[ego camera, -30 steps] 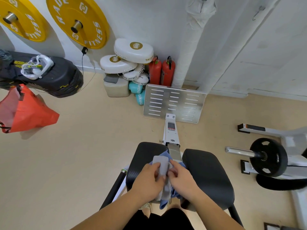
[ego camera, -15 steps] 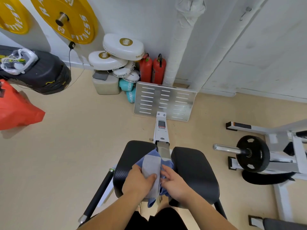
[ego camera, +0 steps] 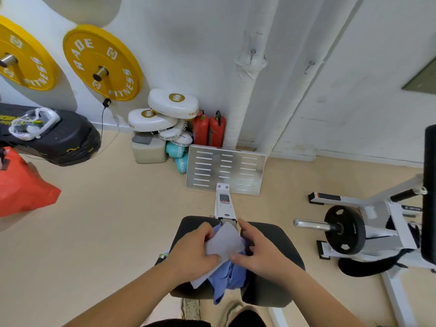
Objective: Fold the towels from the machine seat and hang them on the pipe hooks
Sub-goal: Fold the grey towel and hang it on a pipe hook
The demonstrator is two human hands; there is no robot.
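head view, looking down on the machine seat (ego camera: pixel 271 234). left hand (ego camera: pixel 191 250) curled shut on the pale grey towel (ego camera: pixel 224 241), thumb underneath; right hand (ego camera: pixel 257 252) pinching its near edge, fingers half closed. likely held taut between both to set a fold. blue towel (ego camera: pixel 226 277) bunched beneath on the seat's centre gap, draping off the near edge, seemingly waiting its turn. pipe hooks (ego camera: pixel 252 53) well beyond the seat, up the white pipe (ego camera: pixel 243 102), bare.

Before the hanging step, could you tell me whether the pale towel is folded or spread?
Partly folded: the pale towel is a small creased panel pinched between both hands above the seat.
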